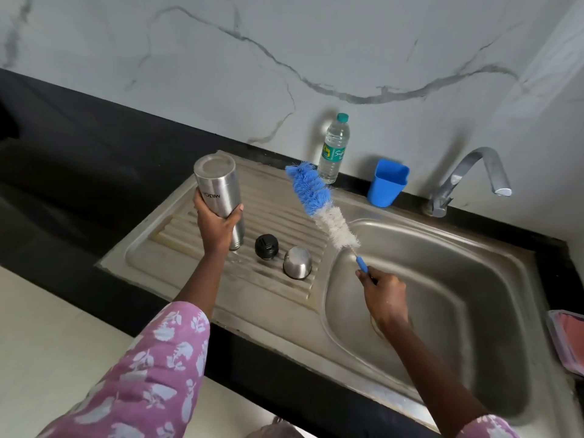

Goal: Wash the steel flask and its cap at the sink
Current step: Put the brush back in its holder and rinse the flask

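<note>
My left hand (216, 226) grips the steel flask (218, 188), which stands upside down with its mouth on the ribbed drainboard (278, 279). To its right on the drainboard lie the black inner stopper (266, 246) and the steel cup-shaped cap (297, 262), mouth down. My right hand (384, 295) holds the blue handle of a bottle brush (322, 205) over the sink basin (442, 279). The brush's blue and white bristles point up and left, above the drainboard's right edge.
A clear plastic water bottle (334, 150) and a blue plastic cup (388, 182) stand at the back of the black counter (63, 147). The chrome tap (467, 181) rises at the basin's far right. A pink cloth (568, 343) lies at the right edge.
</note>
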